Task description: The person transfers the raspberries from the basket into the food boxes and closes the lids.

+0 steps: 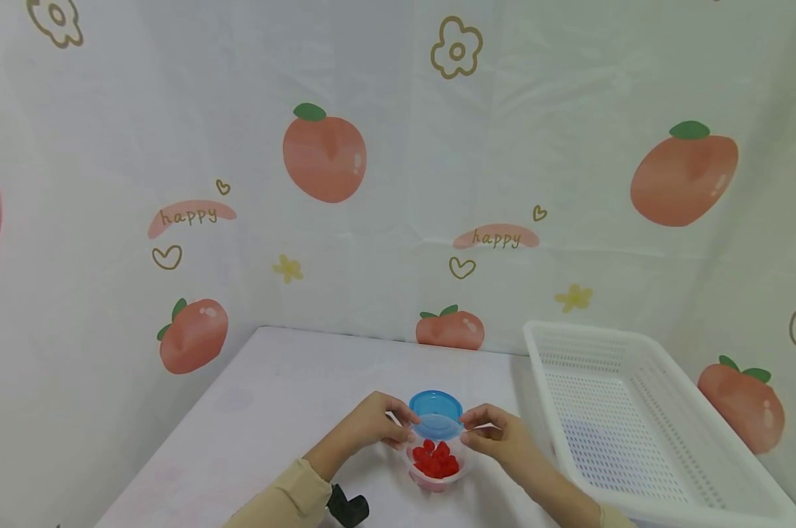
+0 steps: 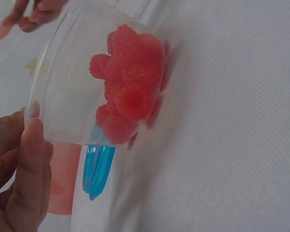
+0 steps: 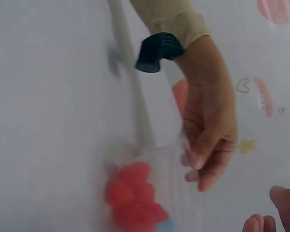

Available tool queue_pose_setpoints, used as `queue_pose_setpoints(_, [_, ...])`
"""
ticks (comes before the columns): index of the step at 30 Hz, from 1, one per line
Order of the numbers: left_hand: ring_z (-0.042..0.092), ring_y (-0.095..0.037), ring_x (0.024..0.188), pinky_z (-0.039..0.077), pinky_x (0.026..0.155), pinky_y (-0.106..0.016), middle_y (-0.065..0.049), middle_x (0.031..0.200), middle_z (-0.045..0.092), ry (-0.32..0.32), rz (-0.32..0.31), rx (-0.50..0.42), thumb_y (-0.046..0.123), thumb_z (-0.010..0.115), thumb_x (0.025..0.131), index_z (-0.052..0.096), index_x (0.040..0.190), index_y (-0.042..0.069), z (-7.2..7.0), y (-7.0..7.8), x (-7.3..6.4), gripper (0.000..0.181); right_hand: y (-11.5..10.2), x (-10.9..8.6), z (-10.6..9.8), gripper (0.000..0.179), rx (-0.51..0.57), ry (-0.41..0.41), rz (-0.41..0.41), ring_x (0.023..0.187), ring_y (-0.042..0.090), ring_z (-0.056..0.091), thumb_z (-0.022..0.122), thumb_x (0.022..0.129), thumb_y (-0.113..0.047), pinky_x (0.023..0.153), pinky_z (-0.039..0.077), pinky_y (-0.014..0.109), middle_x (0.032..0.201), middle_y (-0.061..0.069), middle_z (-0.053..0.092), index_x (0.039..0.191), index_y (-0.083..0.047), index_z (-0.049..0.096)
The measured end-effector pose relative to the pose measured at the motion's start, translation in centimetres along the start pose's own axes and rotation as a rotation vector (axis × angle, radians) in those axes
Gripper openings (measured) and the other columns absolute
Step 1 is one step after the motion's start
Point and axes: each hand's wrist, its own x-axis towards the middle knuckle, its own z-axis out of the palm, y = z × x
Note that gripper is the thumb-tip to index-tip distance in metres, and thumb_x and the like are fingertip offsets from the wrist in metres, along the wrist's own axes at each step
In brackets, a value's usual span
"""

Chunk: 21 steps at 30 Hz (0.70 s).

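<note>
A clear plastic tub (image 1: 412, 469) of red raspberries (image 2: 128, 79) sits between the two hands in the head view. My left hand (image 1: 383, 422) pinches its rim; in the left wrist view the thumb and fingers (image 2: 31, 154) grip the rim's edge. Beside the opposite side of the rim, my right hand (image 1: 497, 434) has thumb and fingers parted. Its fingertips (image 3: 278, 193) appear a little apart from the tub in the right wrist view. Behind the tub lies a round blue lid (image 1: 436, 402), partly seen through the clear wall.
A large white perforated basket (image 1: 612, 418) stands at the right. The white-covered table (image 1: 325, 367) meets a backdrop (image 1: 384, 242) printed with peaches and hearts. A black wrist camera (image 1: 349, 508) is strapped by the left sleeve (image 1: 292, 491).
</note>
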Motion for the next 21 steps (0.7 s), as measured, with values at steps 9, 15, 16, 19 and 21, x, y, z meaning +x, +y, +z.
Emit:
queue_pose_setpoints(9, [0.062,-0.014,0.063,0.059,0.061,-0.027,-0.005,0.079,0.064,-0.003,0.002,0.007,0.006,0.077,0.08,0.073,0.098,0.001,0.0,0.0,-0.1,0.02,-4.1,-0.8,-5.4,0.026,0.073,0.134,-0.207,0.097,0.004,0.062,0.066,0.091,-0.008,0.084,0.052,0.016,0.105,-0.006,0.062,0.114,0.002,0.057])
queue_pose_setpoints(15, [0.062,-0.013,0.063,0.059,0.061,-0.027,-0.004,0.078,0.064,-0.005,0.007,0.011,0.005,0.077,0.079,0.073,0.098,0.0,-0.1,0.0,-0.2,0.02,-3.8,-0.2,-9.4,0.025,0.257,0.161,-0.429,0.099,0.003,0.062,0.056,0.093,0.007,0.086,0.051,0.013,0.105,-0.009,0.063,0.11,-0.009,0.06])
queue_pose_setpoints(16, [0.062,-0.013,0.063,0.059,0.061,-0.027,-0.004,0.078,0.064,-0.006,0.008,0.011,0.005,0.077,0.079,0.073,0.098,0.0,-0.1,0.0,-0.1,0.02,-3.5,0.0,-10.0,0.027,0.276,0.169,-0.443,0.098,0.003,0.063,0.055,0.093,0.009,0.086,0.051,0.013,0.105,-0.009,0.063,0.11,-0.011,0.061])
queue_pose_setpoints(19, [0.062,-0.013,0.063,0.059,0.061,-0.027,-0.004,0.079,0.064,-0.007,0.009,0.008,0.005,0.077,0.079,0.073,0.098,0.0,-0.1,0.0,-0.1,0.02,-2.7,0.6,-11.7,0.031,0.292,0.196,-0.443,0.096,0.002,0.063,0.054,0.093,0.009,0.084,0.051,0.012,0.103,-0.009,0.064,0.108,-0.016,0.063])
queue_pose_setpoints(21, [0.062,-0.014,0.063,0.059,0.061,-0.027,-0.004,0.079,0.064,-0.006,0.004,0.008,0.006,0.077,0.08,0.073,0.098,0.001,-0.1,0.0,-0.1,0.02,-1.9,1.0,-12.8,0.031,0.283,0.195,-0.421,0.095,0.002,0.063,0.053,0.094,0.008,0.083,0.052,0.012,0.102,-0.01,0.064,0.108,-0.018,0.063])
